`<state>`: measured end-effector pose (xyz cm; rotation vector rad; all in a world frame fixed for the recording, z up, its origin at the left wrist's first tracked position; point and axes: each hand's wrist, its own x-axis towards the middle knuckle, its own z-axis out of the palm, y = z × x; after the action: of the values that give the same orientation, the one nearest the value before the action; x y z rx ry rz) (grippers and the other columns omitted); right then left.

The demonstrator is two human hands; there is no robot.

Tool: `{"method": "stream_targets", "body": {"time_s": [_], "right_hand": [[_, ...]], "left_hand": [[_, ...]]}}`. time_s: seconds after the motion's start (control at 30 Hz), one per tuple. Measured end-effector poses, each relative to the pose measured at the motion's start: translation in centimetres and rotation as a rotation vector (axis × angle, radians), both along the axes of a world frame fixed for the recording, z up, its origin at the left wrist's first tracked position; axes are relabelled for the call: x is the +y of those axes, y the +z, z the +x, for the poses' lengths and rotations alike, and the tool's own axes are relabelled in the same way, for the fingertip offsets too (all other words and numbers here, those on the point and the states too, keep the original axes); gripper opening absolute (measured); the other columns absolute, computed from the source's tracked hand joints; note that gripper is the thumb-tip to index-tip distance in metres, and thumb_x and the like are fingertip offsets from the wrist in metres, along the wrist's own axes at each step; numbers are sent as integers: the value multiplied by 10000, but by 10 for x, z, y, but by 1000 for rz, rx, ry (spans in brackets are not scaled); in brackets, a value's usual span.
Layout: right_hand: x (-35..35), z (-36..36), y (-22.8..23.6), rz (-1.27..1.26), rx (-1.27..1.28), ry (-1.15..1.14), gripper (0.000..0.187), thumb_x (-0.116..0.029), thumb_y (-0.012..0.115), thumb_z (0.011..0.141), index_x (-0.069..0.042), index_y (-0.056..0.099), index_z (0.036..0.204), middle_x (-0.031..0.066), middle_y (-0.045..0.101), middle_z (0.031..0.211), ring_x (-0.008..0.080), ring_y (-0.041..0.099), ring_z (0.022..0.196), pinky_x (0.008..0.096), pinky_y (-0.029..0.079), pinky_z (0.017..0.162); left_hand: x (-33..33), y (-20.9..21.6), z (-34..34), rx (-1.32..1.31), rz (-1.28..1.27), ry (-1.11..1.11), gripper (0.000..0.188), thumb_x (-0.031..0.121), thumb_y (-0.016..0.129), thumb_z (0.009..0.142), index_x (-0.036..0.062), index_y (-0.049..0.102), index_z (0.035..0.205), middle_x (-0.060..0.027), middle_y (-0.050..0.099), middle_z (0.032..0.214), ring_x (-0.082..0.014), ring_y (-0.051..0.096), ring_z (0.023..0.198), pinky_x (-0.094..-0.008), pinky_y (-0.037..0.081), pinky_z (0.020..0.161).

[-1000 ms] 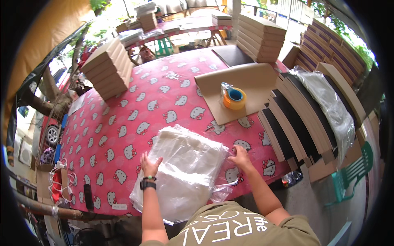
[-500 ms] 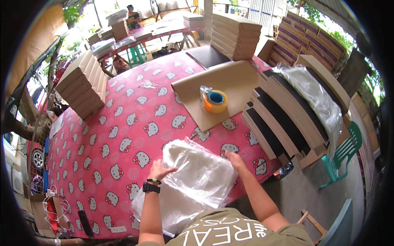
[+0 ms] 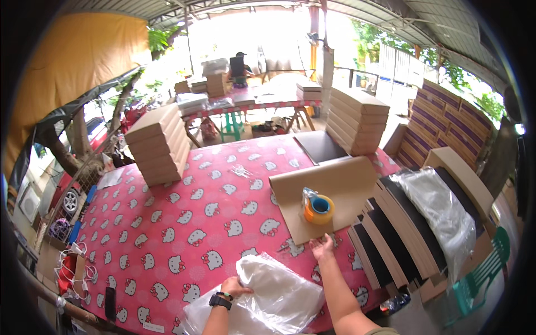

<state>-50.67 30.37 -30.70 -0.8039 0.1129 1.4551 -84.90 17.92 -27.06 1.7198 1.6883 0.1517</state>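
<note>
A stack of clear plastic sheets or bags [image 3: 279,298] lies at the table's near edge. My left hand [image 3: 237,287], with a dark watch and a bracelet at its wrist, is closed on the left side of this plastic. Farther forward and to the right, my right hand [image 3: 322,247] is empty, palm turned up and fingers apart. It is beside the near edge of a brown paper sheet [image 3: 357,181]. On that paper stands a tape dispenser [image 3: 308,195] with an orange-yellow tape roll [image 3: 319,216] that has a blue core.
Black-and-brown flat boards [image 3: 399,234] are piled at the right, with crumpled plastic [image 3: 438,204] on top. Brown box stacks stand at the left [image 3: 156,145] and back right [image 3: 357,120]. A green chair [image 3: 483,273] is beside the table; a person [image 3: 239,70] sits at the far table.
My right hand has left the plastic and moved forward to the brown paper, turning palm up. My left hand stays at the plastic. The view has tilted up.
</note>
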Motion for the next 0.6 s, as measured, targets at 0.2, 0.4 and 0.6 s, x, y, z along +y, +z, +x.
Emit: {"method": "stream_targets", "body": {"time_s": [0.2, 0.4, 0.6], "right_hand": [[16, -19, 14, -223, 111, 16, 264, -321, 538, 768, -77, 501, 862, 27, 516, 712, 170, 508, 622, 308, 434, 547], [26, -13, -20, -48, -329, 106, 353, -286, 571, 722, -95, 507, 1013, 63, 536, 944, 214, 501, 898, 408, 357, 817], [14, -2, 24, -140, 115, 62, 419, -459, 502, 740, -181, 471, 1051, 10, 468, 1082, 158, 473, 943, 360, 298, 745]], "left_hand": [[-13, 18, 4, 17, -29, 123, 608, 443, 760, 460, 58, 627, 911, -106, 645, 840, -235, 616, 795, -328, 464, 747], [-12, 1, 9, -63, 1, 192, 594, 419, 760, 467, 58, 628, 920, -105, 643, 861, -230, 615, 806, -324, 465, 746], [-16, 8, 12, -99, -57, 254, 647, 416, 768, 468, 34, 595, 962, -122, 634, 881, -242, 605, 833, -328, 459, 765]]}}
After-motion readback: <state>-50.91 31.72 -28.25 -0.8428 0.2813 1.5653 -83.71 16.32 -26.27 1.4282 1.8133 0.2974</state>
